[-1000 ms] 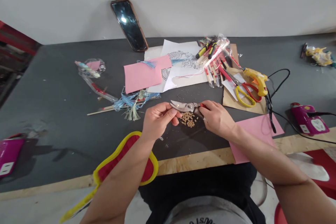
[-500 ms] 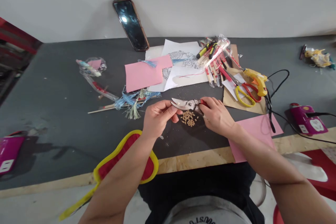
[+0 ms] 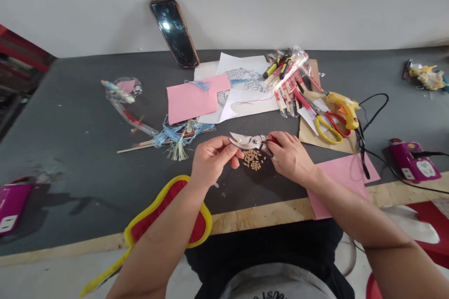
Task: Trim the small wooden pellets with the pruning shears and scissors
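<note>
As you sat at the dark gray work table (image 3: 87,117) with its plywood edge (image 3: 263,217), your left hand (image 3: 213,161) pinched the blades of the red-handled metal shears (image 3: 247,140) between thumb and fingers, and your right hand (image 3: 291,159) closed around the handles. The shears were held just above a small pile of tan granules (image 3: 253,159). Beyond the shears, toward the white wall (image 3: 245,0), lay pink paper (image 3: 192,98) and a dragon drawing (image 3: 242,81). To their right sat a yellow glue gun (image 3: 345,110), and farther right a magenta power strip (image 3: 414,161). Lettering on your gray shirt (image 3: 277,285) was cut off by the frame and could not be read.
</note>
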`<action>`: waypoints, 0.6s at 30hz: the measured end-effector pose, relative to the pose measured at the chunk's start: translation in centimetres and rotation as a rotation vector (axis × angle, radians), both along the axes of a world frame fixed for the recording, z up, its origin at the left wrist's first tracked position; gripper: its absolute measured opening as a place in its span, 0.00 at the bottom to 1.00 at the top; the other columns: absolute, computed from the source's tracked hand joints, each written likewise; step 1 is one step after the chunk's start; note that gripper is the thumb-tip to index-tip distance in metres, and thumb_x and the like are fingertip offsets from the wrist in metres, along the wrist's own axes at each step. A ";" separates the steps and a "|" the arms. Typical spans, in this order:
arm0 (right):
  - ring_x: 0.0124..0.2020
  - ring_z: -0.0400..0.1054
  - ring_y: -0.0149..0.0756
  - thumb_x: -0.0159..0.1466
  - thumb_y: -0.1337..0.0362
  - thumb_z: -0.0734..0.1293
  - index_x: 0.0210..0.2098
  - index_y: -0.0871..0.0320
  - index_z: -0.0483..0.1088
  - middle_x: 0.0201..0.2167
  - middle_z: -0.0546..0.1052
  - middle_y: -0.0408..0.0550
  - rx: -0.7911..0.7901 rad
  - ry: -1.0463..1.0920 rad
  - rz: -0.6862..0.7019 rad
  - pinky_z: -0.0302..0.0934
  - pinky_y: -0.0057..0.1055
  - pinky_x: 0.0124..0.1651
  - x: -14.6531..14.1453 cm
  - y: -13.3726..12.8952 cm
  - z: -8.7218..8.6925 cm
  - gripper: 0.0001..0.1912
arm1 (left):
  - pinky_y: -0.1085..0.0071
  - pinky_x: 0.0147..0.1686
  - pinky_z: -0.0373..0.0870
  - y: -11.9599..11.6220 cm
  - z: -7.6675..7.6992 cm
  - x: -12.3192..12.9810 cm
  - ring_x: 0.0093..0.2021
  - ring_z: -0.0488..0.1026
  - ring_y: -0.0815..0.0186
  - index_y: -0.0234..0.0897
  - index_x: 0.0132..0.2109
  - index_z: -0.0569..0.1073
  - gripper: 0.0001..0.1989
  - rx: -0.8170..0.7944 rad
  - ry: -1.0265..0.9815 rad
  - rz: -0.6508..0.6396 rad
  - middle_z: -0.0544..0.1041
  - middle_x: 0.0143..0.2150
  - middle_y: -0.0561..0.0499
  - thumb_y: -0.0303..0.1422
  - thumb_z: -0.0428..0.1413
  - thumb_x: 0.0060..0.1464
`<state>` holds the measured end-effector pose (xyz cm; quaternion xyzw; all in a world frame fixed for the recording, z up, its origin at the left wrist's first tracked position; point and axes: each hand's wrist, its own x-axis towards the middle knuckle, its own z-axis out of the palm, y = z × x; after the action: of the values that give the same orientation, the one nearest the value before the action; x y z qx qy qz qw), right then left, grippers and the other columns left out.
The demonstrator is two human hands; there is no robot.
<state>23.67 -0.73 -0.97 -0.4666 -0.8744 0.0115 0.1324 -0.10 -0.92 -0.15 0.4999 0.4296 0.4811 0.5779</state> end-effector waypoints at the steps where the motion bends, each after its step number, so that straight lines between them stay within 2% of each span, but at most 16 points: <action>1: 0.46 0.68 0.44 0.67 0.70 0.63 0.44 0.58 0.74 0.50 0.75 0.57 0.004 0.008 -0.001 0.61 0.38 0.47 -0.1 -0.1 -0.1 0.09 | 0.77 0.23 0.71 0.0 0.0 0.0 0.20 0.74 0.73 0.36 0.32 0.81 0.10 0.003 -0.002 0.005 0.81 0.26 0.50 0.36 0.63 0.60; 10: 0.40 0.69 0.40 0.70 0.70 0.59 0.40 0.60 0.74 0.42 0.76 0.55 -0.036 0.001 0.012 0.63 0.35 0.44 -0.3 -0.3 -0.1 0.11 | 0.77 0.22 0.70 -0.3 0.1 0.4 0.20 0.73 0.73 0.35 0.33 0.81 0.10 -0.001 -0.017 0.040 0.81 0.26 0.50 0.37 0.63 0.60; 18: 0.48 0.67 0.45 0.67 0.71 0.62 0.47 0.58 0.74 0.55 0.74 0.56 -0.038 -0.037 -0.011 0.59 0.39 0.47 -0.1 0.1 0.5 0.12 | 0.75 0.23 0.72 0.0 0.1 0.4 0.20 0.73 0.72 0.35 0.33 0.81 0.11 0.020 0.015 0.055 0.82 0.27 0.49 0.39 0.64 0.59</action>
<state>23.53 -0.64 -0.50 -0.4740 -0.8738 0.0185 0.1074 0.34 -0.97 0.00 0.4974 0.4427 0.4973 0.5562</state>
